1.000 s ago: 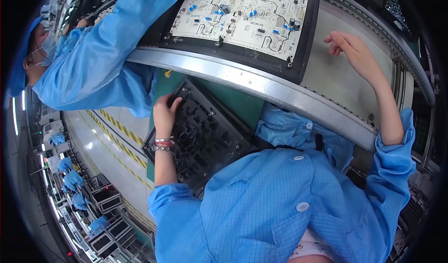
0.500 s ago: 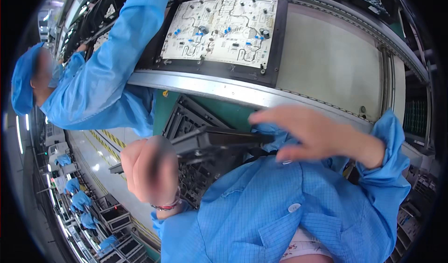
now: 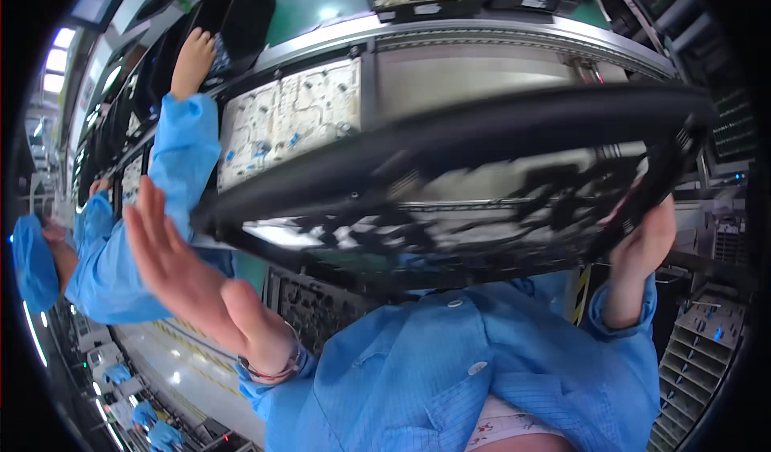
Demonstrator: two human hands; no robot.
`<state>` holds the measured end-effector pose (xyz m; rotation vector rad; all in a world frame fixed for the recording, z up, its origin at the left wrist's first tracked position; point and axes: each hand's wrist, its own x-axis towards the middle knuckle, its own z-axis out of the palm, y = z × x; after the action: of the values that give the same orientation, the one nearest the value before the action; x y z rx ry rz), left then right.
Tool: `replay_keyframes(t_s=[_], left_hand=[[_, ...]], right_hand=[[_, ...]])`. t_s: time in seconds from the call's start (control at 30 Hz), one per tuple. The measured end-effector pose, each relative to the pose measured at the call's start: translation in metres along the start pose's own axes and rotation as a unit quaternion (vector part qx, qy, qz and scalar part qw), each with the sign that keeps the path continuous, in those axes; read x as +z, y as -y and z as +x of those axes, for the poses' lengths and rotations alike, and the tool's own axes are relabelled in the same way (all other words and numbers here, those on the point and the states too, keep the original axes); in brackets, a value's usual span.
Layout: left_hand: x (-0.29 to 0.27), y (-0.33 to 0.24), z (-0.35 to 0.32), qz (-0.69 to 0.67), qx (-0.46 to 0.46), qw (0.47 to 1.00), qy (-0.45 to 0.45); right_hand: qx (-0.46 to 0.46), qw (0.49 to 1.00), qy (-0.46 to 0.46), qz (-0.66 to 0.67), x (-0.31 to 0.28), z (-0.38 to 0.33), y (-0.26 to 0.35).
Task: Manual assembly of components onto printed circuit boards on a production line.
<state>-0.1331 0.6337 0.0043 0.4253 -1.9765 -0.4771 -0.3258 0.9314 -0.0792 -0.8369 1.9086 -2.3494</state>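
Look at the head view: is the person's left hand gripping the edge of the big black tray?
No. The left hand is open with fingers spread, apart from the black tray, which only the right hand holds.

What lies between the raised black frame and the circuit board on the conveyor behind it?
In the head view nothing shows between the black frame and the circuit board; the blurred frame overlaps the board's lower edge. The right hand grips the frame's right side.

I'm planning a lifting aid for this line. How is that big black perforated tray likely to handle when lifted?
Probably stiff: the black tray spans flat from the left hand to the right hand without visible sag. Likely light for its size, since it is full of cut-outs. Its width makes it awkward, needing both hands.
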Motion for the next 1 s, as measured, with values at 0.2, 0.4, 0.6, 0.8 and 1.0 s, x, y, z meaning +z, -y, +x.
replay_keyframes(t_s=[0.2,0.4,0.6,0.8,1.0], left_hand=[[0.074,0.013,-0.034,-0.487,-0.372,0.685,0.394],[0.149,0.016,-0.037,-0.482,-0.553,0.517,0.440],[0.183,0.029,-0.037,-0.470,-0.576,0.497,0.448],[0.181,0.027,-0.039,-0.430,-0.578,0.557,0.412],[0.188,0.034,-0.042,-0.422,-0.597,0.544,0.412]], right_hand=[[0.223,0.965,-0.135,-0.009,-0.105,0.070,-0.018],[0.342,0.932,-0.118,-0.017,-0.143,0.095,-0.057],[0.386,0.914,-0.121,0.024,-0.141,0.119,-0.076],[0.388,0.914,-0.113,0.034,-0.133,0.128,-0.088],[0.398,0.913,-0.073,0.045,-0.137,0.133,-0.099]])
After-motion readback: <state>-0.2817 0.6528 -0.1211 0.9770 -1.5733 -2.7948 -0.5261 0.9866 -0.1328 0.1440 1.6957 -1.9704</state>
